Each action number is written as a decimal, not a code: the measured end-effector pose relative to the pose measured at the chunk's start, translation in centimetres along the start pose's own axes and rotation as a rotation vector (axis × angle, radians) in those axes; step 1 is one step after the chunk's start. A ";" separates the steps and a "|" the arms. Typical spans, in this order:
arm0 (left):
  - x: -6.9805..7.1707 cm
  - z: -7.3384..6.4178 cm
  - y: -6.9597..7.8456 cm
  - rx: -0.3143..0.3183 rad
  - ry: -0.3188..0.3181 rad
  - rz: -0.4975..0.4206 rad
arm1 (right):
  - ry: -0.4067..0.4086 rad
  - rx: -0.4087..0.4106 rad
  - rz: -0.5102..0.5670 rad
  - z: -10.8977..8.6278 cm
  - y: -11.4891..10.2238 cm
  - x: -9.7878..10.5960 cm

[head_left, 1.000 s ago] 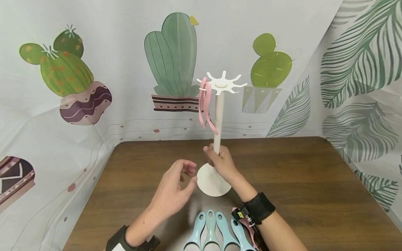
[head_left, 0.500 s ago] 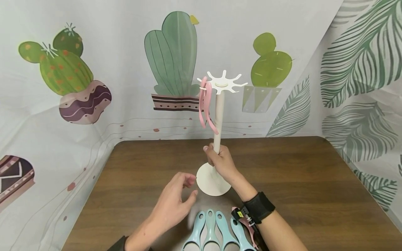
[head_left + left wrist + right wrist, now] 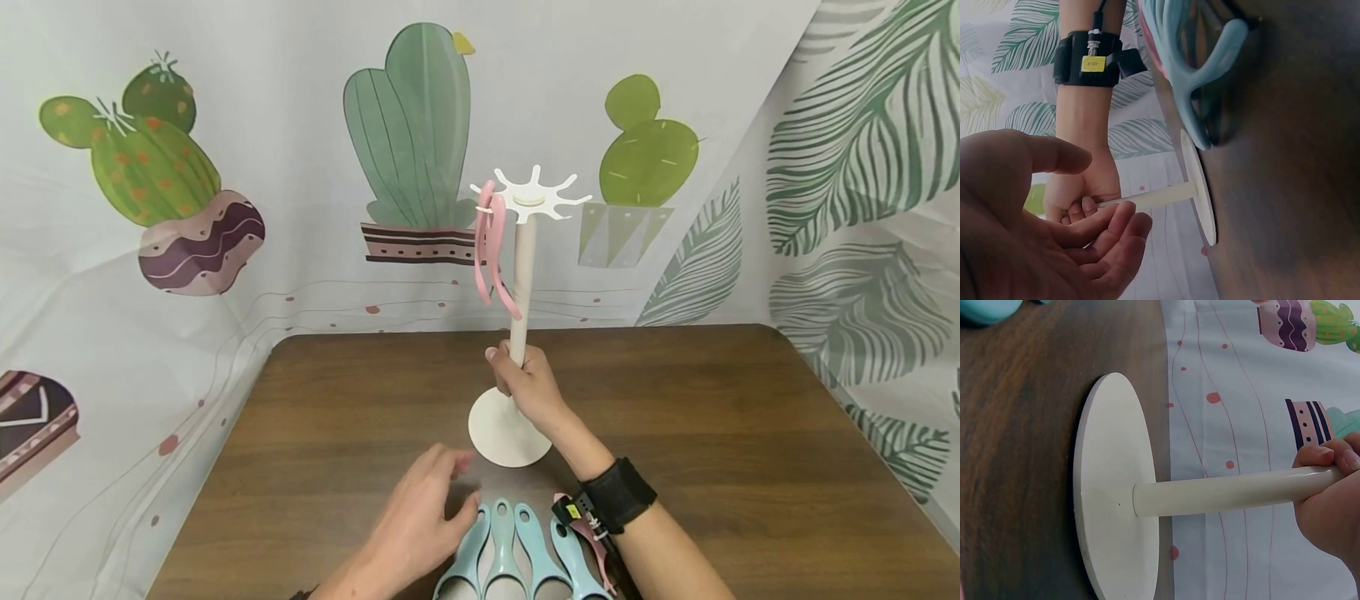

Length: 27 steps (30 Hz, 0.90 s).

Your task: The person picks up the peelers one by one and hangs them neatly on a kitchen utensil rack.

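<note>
White stand (image 3: 524, 268), gripped by the right hand (image 3: 531, 385), may shed its pink piece (image 3: 494, 242) if tilted; left hand (image 3: 423, 515) loosely spread before it.

A dark brown wooden table (image 3: 712, 400) with rounded far corners spreads beneath the fingers (image 3: 459, 460). Beyond them, past its far edge, hangs a white cloth (image 3: 292, 125) printed with potted cacti (image 3: 408, 142) and thin wavy lines dotted in red. Right of the fingers, large green leaves (image 3: 840, 158) are printed; left, soft creases show. The light is fairly even.
</note>
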<state>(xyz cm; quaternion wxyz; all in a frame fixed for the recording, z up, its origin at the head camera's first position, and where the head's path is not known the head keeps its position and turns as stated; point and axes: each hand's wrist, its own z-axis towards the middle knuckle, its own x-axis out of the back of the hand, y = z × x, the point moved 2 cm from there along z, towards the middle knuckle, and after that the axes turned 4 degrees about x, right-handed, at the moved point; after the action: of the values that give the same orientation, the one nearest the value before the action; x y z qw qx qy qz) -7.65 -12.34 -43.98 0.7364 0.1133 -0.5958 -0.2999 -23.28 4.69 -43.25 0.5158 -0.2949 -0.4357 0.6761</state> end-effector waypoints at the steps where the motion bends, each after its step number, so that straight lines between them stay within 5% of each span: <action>1: -0.1 -0.2 0.0 -0.004 0.000 0.013 | 0.001 -0.002 0.003 0.0 0.0 0.0; 7: -0.4 -1.3 0.0 0.008 -0.066 0.101 | -0.002 -0.004 0.013 -0.1 0.1 -0.1; 17: -1.4 -2.3 -0.3 0.095 -0.313 0.166 | 0.002 -0.012 0.005 -0.1 0.1 -0.1; 27: -2.3 -2.8 -0.5 0.076 -0.310 0.210 | 0.001 0.008 -0.001 0.0 0.1 0.0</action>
<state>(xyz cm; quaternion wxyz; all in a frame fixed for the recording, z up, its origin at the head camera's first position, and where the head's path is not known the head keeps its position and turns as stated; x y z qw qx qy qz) -5.41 -11.93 -46.83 0.6584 0.0308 -0.7215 -0.2123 -23.30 4.69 -43.31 0.5176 -0.2928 -0.4331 0.6773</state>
